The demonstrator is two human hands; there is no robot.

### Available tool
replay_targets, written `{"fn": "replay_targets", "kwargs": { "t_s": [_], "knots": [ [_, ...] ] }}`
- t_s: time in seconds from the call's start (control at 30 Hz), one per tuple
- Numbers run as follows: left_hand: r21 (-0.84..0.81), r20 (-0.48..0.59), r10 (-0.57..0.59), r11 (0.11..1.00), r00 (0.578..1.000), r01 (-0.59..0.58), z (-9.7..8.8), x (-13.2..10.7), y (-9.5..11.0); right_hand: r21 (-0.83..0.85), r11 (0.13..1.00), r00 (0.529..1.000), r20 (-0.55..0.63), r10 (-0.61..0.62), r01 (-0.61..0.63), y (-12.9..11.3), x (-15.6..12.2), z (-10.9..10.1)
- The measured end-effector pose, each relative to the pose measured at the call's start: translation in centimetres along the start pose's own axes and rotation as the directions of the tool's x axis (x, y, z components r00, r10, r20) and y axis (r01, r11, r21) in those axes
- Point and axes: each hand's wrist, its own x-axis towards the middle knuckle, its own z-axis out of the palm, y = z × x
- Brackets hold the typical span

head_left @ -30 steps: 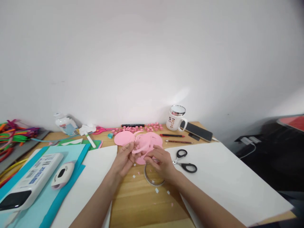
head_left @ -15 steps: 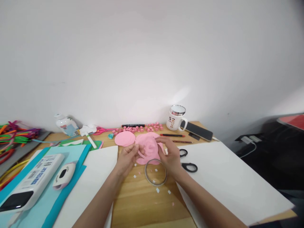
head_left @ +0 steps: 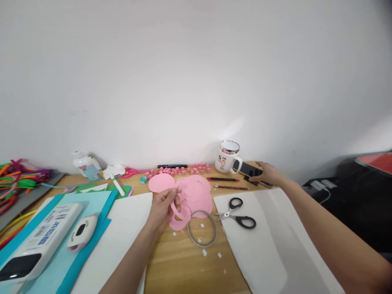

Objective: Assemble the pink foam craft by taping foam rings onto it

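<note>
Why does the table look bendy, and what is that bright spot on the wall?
Head view: the wide lens curves the table and stretches the right arm near the corner. Head view: the bright spot on the wall above the mug is soft light, not glare. Head view: the arm throws a grey shadow on the white sheet, and the left hand looks sharp.

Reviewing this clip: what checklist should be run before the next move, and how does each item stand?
1. Left hand grips the pink paper cutout: ok.
2. Right hand touches the phone: ok; firm grip: cannot tell.
3. Scissors lie apart from both hands: ok.
4. Mug upright beside the phone: ok.
5. Tape ring flat on the table, untouched: ok.
</note>
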Motion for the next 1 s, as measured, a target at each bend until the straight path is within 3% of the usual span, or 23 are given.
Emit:
{"fn": "replay_targets", "kwargs": {
  "t_s": [0.13, 0.33, 0.67, 0.8, 0.9, 1.0],
  "knots": [
    [0.008, -0.030, 0.020, 1.000, 0.999, -0.019, 0.1, 0.1, 0.1, 0.080, 0.997, 0.997, 0.073, -0.024, 0.018, 1.4, 0.8, 1.3],
    [0.020, -0.035, 0.004, 1.000, 0.999, -0.003, 0.1, 0.2, -0.1, 0.099, 0.994, 0.995, 0.093, -0.046, 0.037, 2.0, 1.6, 1.4],
    [0.024, -0.060, 0.001, 1.000, 0.998, 0.000, 0.2, 0.1, 0.1, 0.005, 1.000, 0.991, 0.129, -0.023, 0.022, 0.9, 1.9, 0.8],
    [0.017, -0.055, 0.004, 1.000, 0.998, -0.003, 0.2, 0.1, 0.1, 0.003, 0.994, 0.985, 0.134, -0.110, 0.111, 0.8, 1.2, 0.9],
    [0.006, -0.058, -0.001, 1.000, 0.998, 0.001, 0.2, 0.1, 0.0, 0.012, 0.997, 0.997, 0.041, -0.073, 0.072, 0.1, -0.1, 0.5],
    [-0.029, -0.057, -0.009, 1.000, 0.998, 0.008, 0.0, 0.1, 0.0, 0.017, 0.998, 0.987, -0.151, 0.057, -0.055, -2.6, -2.5, -0.5]
  ]
}}
